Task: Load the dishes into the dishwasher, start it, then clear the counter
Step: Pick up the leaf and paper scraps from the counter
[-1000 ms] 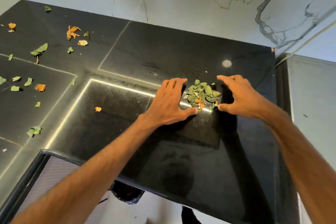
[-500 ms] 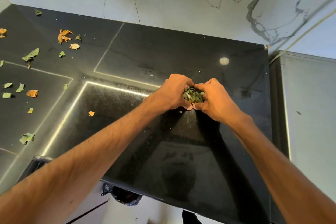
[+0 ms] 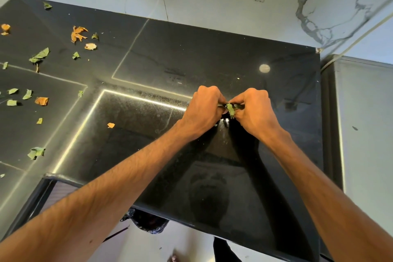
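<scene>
So the black counter (image 3: pixel 212 59) was mostly bare on the right half by this point, and that's the big change: the little heap of green and orange leaf scraps (image 3: pixel 230 110) that sat spread out between the hands a second back had been squeezed into one tight clump. Half a second ago you could still see a fair bit of green poking up between the knuckles; here only a small tuft showed, so the pile was pretty much fully bundled up. I'd say that means the gathering bit for this heap was done and it was ready to be lifted off, probably toward the dark bin bag (image 3: pixel 146 222) peeking out under the counter's front edge, though that's my guess.

Left hand (image 3: pixel 204 108) and right hand (image 3: pixel 253 110) were knuckle to knuckle, both fisted, each grip pressed together around the clump from its own side, right down at the counter surface.

Loads left to do though. The scattered leaf bits (image 3: pixel 39 55) were still all over the left side, same spots as before, plus one orange fleck (image 3: pixel 110 125) sitting alone nearer the middle. No dishwasher or dishes were in view, so can't say anything on that part.
</scene>
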`<state>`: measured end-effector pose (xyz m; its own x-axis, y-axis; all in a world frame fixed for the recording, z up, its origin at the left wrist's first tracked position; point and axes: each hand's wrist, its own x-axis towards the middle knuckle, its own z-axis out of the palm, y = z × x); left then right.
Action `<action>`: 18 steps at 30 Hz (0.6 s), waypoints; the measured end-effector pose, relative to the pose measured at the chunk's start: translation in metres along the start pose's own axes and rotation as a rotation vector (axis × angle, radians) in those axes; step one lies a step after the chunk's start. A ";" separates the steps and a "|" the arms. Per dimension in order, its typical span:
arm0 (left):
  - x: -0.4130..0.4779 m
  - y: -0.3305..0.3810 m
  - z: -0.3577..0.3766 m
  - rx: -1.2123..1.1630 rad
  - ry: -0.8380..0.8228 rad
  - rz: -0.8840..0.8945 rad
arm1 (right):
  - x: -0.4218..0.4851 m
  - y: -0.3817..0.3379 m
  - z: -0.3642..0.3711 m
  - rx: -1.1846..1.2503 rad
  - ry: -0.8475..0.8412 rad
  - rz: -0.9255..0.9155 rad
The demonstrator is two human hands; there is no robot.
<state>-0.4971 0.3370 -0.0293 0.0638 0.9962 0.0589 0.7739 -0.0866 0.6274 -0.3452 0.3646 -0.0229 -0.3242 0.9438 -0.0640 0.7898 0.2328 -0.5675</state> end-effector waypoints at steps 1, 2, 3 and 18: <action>0.000 0.000 0.000 -0.012 0.007 -0.007 | 0.001 0.001 -0.001 0.027 -0.006 0.008; 0.001 -0.001 -0.001 -0.029 0.009 -0.015 | 0.002 0.002 -0.002 0.059 -0.013 0.020; 0.001 -0.003 -0.001 -0.052 0.005 -0.027 | 0.003 0.004 -0.002 0.091 -0.020 0.031; -0.011 -0.032 -0.021 -0.246 0.030 -0.156 | 0.003 0.027 -0.028 0.441 -0.038 0.154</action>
<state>-0.5362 0.3284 -0.0339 -0.0656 0.9973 -0.0327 0.5969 0.0655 0.7997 -0.3103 0.3801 -0.0158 -0.2460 0.9484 -0.2003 0.5360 -0.0391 -0.8433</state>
